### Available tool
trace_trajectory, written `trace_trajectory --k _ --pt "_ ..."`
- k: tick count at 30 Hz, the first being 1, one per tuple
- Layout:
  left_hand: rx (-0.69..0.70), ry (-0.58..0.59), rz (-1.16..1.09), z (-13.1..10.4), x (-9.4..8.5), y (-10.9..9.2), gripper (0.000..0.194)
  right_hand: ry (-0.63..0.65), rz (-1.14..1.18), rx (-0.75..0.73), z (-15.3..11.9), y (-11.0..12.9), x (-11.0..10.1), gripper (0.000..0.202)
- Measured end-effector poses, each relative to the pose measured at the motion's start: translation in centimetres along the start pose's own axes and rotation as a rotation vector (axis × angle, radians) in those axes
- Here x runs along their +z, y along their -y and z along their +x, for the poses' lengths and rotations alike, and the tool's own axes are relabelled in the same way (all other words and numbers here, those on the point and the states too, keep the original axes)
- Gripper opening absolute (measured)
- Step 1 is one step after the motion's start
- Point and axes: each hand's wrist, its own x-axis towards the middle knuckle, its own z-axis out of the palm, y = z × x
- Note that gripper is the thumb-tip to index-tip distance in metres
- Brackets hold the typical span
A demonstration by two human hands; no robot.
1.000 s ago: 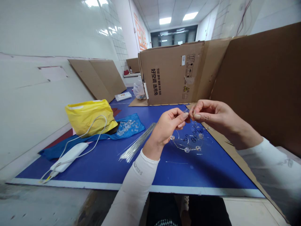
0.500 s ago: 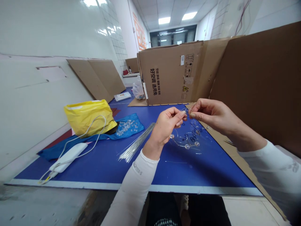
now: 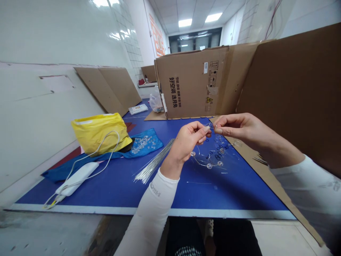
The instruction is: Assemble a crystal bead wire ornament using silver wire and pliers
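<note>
At least three clear beads (image 3: pixel 209 166) show below the left fingers (image 3: pixel 204 133), which pinch wire (image 3: pixel 200 164). Right fingers (image 3: pixel 222 131), arched beside, meet; contents unclear.

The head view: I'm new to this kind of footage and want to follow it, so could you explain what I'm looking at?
There is no machine here, just a person's bare hands. The camera is worn on the head, looking forward and down, so the sleeves enter from below and the right.

The left hand pinches a thin beaded wire, whose clear beads hang below. The right hand is beside it, fingertips pinched; anything between them is too fine to make out.

On the blue table lie a bundle of thin wires, a blue cloth bearing loose clear beads, and a yellow bag.
</note>
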Motion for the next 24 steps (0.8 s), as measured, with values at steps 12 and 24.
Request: trace_trajectory --k 12,24 --pt "0.070 -0.064 0.016 -0.5 0.8 -0.3 0.023 -0.080 0.049 -0.015 -0.2 0.0 0.4 0.033" --pt "0.174 -0.179 0.286 -0.5 0.7 0.4 0.022 -0.202 -0.059 -0.094 0.5 -1.0 1.1 0.030"
